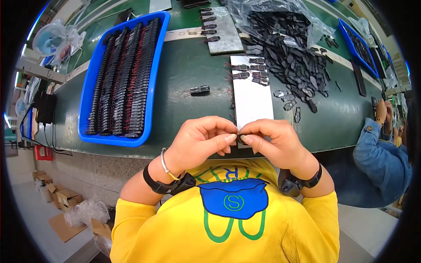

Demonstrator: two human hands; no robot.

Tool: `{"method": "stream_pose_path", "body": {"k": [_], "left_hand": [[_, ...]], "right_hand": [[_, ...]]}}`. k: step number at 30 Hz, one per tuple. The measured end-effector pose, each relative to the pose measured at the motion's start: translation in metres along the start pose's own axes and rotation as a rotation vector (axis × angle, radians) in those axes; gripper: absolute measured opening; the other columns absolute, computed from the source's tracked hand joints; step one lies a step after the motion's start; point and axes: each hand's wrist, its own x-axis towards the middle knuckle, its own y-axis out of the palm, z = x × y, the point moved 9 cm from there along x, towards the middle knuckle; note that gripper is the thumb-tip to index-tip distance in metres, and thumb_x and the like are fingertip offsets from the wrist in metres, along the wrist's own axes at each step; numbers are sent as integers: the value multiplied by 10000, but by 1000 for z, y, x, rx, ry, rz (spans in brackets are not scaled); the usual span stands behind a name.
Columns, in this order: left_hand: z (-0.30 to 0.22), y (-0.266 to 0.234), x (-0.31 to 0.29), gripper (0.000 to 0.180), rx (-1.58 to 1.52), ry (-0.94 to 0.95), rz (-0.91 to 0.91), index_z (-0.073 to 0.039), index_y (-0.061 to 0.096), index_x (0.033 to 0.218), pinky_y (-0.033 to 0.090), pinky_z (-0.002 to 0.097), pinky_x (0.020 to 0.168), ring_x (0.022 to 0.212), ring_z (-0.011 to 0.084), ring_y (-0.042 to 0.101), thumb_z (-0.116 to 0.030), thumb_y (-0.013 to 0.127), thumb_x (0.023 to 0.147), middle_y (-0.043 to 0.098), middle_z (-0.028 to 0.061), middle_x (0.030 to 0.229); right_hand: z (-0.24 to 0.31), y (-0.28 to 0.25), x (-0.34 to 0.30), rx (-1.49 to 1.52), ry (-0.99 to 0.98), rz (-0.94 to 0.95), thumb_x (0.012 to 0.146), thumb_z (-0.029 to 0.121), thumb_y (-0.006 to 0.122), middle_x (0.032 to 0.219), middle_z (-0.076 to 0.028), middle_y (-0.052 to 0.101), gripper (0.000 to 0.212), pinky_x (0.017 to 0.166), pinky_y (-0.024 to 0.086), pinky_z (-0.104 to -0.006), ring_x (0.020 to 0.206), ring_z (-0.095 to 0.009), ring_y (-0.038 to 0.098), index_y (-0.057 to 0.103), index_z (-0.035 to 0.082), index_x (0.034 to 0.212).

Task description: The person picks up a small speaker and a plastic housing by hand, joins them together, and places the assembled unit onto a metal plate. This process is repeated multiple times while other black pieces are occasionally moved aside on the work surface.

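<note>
Small part (238, 133), barely visible, is pinched between the fingertips of the left hand (199, 141) and the right hand (272, 142), just above the near edge of the green table (184, 70). Its long axis and heading cannot be told, since the fingers cover it. Both hands are closed on it, thumbs and forefingers pressed together. A white rectangular card (253, 98) is laid lengthwise just beyond the hands, with dark parts on its far end. A blue tray (151, 94) of black parts in rows is set to the left. A clear plastic bag (272, 11) is seen behind a loose black heap (291, 57). Brown cardboard boxes (61, 197) are seen on the floor at lower left.
</note>
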Motion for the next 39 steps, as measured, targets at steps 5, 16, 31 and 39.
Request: {"method": "stream_pose_path", "body": {"k": [5, 16, 31, 39], "left_hand": [[10, 3, -1, 153, 12, -71, -59, 16, 633, 1045, 561, 238, 671, 729, 119, 665, -30, 627, 900, 685, 87, 878], [7, 20, 1, 116, 89, 46, -26, 6, 653, 995, 539, 231, 663, 790, 108, 652, -22, 651, 883, 681, 77, 916], [-39, 41, -25, 158, 818, 800, -34, -23, 673, 913, 547, 271, 706, 820, 227, 682, 36, 722, 774, 671, 139, 1009], [8, 12, -10, 141, -56, 228, -109, 37, 657, 982, 560, 252, 664, 817, 181, 687, -48, 661, 869, 679, 147, 971]], "right_hand": [[17, -5, -13, -246, -265, -122, 785, 19, 717, 790, -121, 662, 207, 557, 505, -270, 650, -206, 657, 647, -16, 977], [33, 1, -38, -558, -475, -208, 685, 39, 735, 763, -102, 634, 273, 577, 521, -341, 658, -264, 651, 628, -1, 933], [33, -5, -47, -457, -510, -274, 687, 21, 748, 760, -76, 651, 255, 540, 503, -303, 622, -224, 647, 688, 30, 935], [38, -8, -51, -488, -566, -307, 674, -2, 751, 778, -75, 650, 257, 518, 485, -291, 611, -213, 634, 697, 28, 923]]}}
